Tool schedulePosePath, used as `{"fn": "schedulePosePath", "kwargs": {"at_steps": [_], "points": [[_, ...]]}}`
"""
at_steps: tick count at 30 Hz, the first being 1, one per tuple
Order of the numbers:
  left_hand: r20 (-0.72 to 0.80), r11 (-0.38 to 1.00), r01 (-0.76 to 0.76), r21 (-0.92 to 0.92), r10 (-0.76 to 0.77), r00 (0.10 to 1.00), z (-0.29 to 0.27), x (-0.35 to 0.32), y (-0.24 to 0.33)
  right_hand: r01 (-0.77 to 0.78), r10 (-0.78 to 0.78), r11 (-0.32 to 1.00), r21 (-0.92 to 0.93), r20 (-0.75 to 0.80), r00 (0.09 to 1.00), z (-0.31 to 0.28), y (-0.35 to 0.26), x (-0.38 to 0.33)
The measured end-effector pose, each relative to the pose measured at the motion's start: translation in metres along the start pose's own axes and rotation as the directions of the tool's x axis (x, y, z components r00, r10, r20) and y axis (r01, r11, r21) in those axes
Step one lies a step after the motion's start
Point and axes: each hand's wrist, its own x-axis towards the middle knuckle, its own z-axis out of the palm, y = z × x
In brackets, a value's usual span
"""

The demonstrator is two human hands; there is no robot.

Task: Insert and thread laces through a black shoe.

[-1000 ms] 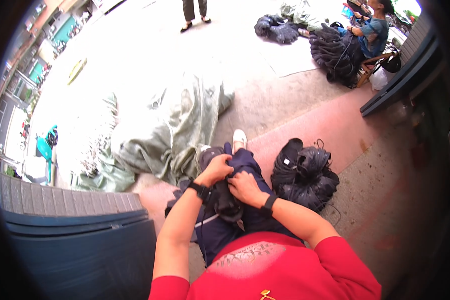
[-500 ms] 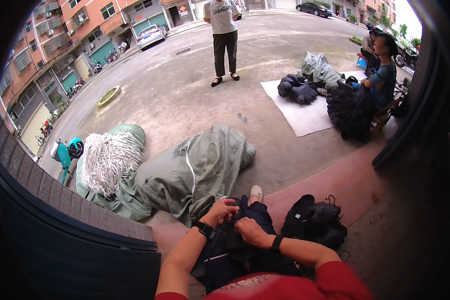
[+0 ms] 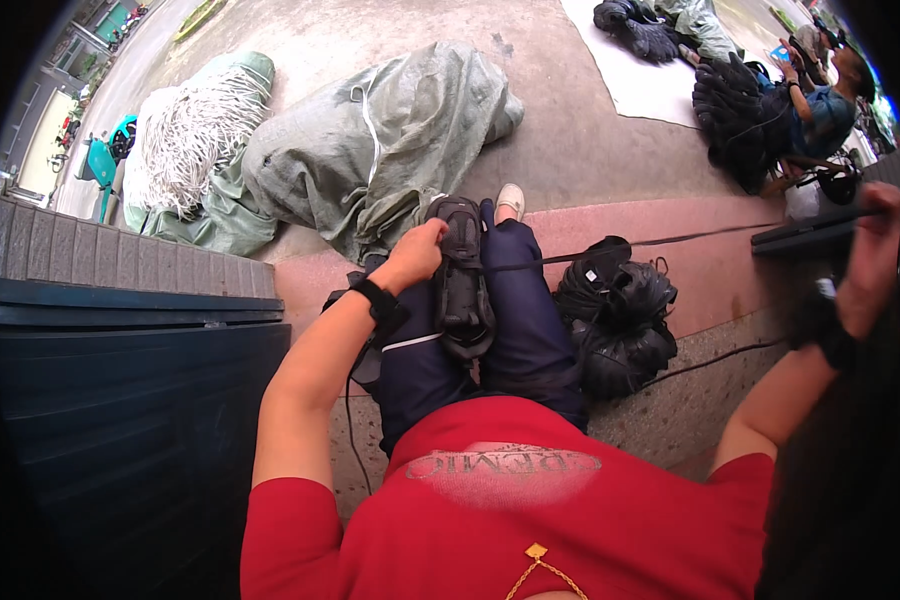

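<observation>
While a black shoe upper (image 3: 462, 280) is steadied on the lap, it is gripped at its far end by the left hand (image 3: 417, 256), whose fingers are closed around the toe so that the piece lies lengthwise along the dark blue trousers (image 3: 518, 310). From that upper a thin black lace or thread (image 3: 630, 245) is drawn out taut to the person's right, and its far end is held by the right hand (image 3: 878, 215), which is raised well apart from the lap and closed on the strand (the fingers themselves are partly lost in the dark rim of the view). The upper appears to be pinned against the thigh so that the pull on the strand does not drag it away. Just beside the right leg, on the reddish pavement (image 3: 710, 275), a heap of black shoe uppers (image 3: 615, 315) is kept within easy reach. Farther off on the left, a grey-green tarpaulin bundle (image 3: 390, 140) and a mass of white cords (image 3: 185, 125) are laid against the road. At the upper right, another seated person (image 3: 820, 105) is occupied with a similar dark pile.
</observation>
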Motion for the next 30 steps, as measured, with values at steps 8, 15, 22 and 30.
{"fn": "schedulePosePath", "kwargs": {"at_steps": [8,15,22,30], "points": [[0.033,0.846,-0.232,0.481,0.246,0.969,0.002,-0.035,-0.014,-0.549,0.671,0.731,-0.404,0.57,0.473,0.276,0.16,-0.223],[0.046,0.813,-0.229,0.535,0.243,0.969,-0.007,-0.057,-0.005,-0.143,0.592,0.784,-0.604,0.66,0.462,0.31,0.157,-0.273],[0.162,0.982,0.172,-0.081,-0.157,0.974,-0.009,-0.04,0.005,0.029,0.376,0.86,-0.509,0.672,0.638,0.306,0.147,-0.293],[0.098,0.717,-0.3,0.63,0.31,0.946,-0.016,-0.059,-0.008,0.08,0.39,0.836,-0.543,0.69,0.61,0.295,0.154,-0.283]]}}
